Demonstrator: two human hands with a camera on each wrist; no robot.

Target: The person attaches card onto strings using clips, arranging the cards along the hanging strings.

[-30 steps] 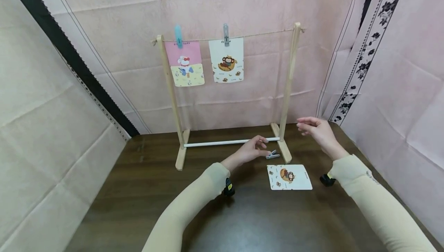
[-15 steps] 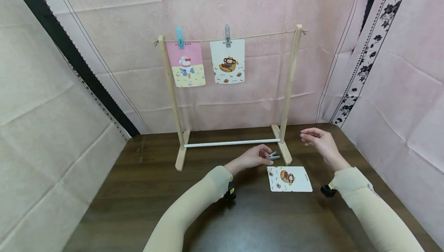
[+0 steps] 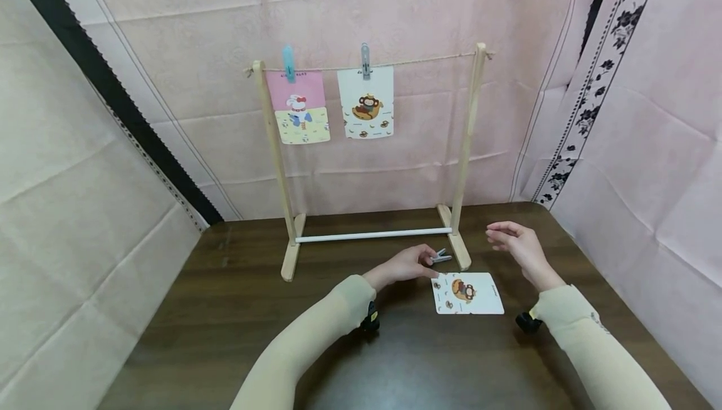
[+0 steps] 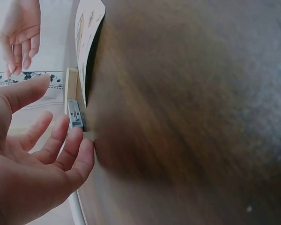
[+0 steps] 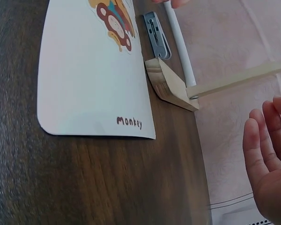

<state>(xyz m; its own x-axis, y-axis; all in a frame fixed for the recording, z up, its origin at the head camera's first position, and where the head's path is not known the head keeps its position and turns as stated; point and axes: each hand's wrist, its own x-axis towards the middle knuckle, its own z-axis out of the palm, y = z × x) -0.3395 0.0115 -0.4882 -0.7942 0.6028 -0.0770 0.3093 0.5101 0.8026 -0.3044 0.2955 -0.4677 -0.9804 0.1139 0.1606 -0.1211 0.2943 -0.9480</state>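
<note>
My left hand [image 3: 407, 264] is low over the table at the left corner of a white monkey card [image 3: 476, 294], its fingers loosely bent and holding nothing. Just beyond its fingertips lies a grey clothespin [image 3: 442, 256], beside the rack's right foot. The left wrist view shows the thumb spread from the fingers, with the clothespin [image 4: 75, 115] past them. My right hand [image 3: 521, 247] hovers to the right of the card with relaxed fingers and nothing in them. The word "monkey" is printed on the card [image 5: 93, 93] in the right wrist view.
A wooden rack [image 3: 468, 140] with a string stands at the back. On its string hang a pink and yellow card [image 3: 301, 125] under a blue clothespin [image 3: 289, 63], and another monkey card [image 3: 366, 125] under a grey clothespin [image 3: 365, 62]. Cloth curtains [image 3: 395, 178] enclose the table.
My left hand has come down toward me, from beside the clothespin to the card's corner. My right hand has lowered slightly. The card and the clothespin lie where they were.
</note>
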